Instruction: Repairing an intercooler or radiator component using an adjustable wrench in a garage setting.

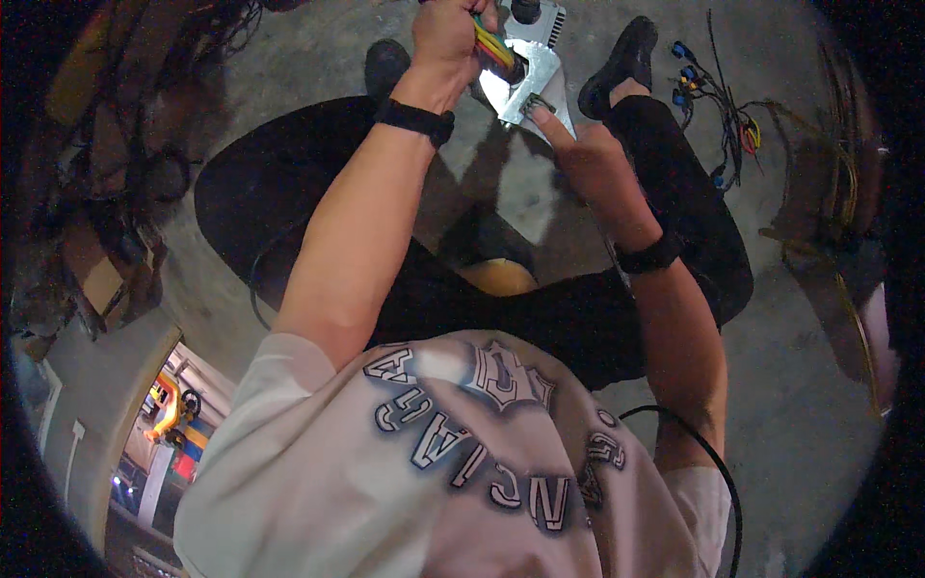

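Note:
At the top middle, my left hand (pixel 445 46) is closed around a bundle of coloured wires (pixel 493 48), yellow, green and red. The bundle runs into the opening of a shiny silver metal tool (pixel 530 91), brightly lit. My right hand (pixel 590 154) is at the lower right side of this tool, one finger stretched onto its face beside a small dark part, the others curled and partly hidden. Just beyond, a grey piece with a toothed edge (pixel 554 24) shows; whether it belongs to the tool I cannot tell.
A loose wire harness with blue connectors (pixel 686 77) lies on the concrete floor (pixel 800 58) at right. Dark cables pile up at far left near an open cardboard box (pixel 99 284). My black-clad legs (pixel 674 183) spread around the work. A black cable (pixel 718 453) curves past my right side.

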A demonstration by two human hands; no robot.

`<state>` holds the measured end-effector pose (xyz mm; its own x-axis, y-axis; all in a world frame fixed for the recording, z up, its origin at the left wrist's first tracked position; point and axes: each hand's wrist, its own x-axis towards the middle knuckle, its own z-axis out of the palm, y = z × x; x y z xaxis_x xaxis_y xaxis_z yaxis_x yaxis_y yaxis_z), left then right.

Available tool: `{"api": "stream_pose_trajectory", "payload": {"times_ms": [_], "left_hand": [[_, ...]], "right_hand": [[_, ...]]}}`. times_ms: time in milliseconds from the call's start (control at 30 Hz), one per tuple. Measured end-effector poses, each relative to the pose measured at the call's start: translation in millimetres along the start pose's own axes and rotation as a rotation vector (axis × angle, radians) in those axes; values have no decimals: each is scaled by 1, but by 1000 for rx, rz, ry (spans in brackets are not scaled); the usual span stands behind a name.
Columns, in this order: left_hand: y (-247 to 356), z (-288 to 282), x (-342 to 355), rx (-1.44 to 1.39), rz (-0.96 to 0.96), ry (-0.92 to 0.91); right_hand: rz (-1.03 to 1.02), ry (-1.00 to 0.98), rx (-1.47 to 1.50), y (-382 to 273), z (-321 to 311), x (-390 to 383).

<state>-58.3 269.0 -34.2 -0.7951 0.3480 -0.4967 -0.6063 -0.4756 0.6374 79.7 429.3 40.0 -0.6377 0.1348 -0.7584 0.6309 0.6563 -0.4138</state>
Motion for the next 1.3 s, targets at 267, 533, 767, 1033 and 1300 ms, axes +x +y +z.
{"api": "stream_pose_trajectory", "payload": {"times_ms": [267, 533, 767, 1033, 1300], "left_hand": [[13, 4, -15, 35, 37, 39], [10, 5, -15, 27, 55, 64], [14, 16, -13, -31, 35, 126], [17, 8, -19, -3, 74, 95], [16, 6, -18, -62, 74, 32]], "right_hand": [[-583, 51, -480, 44, -13, 32], [-922, 190, -594, 51, -6, 27], [-129, 49, -77, 16, 7, -1], [-736, 244, -535, 32, -16, 10], [-200, -81, -112, 5, -28, 9]]}}
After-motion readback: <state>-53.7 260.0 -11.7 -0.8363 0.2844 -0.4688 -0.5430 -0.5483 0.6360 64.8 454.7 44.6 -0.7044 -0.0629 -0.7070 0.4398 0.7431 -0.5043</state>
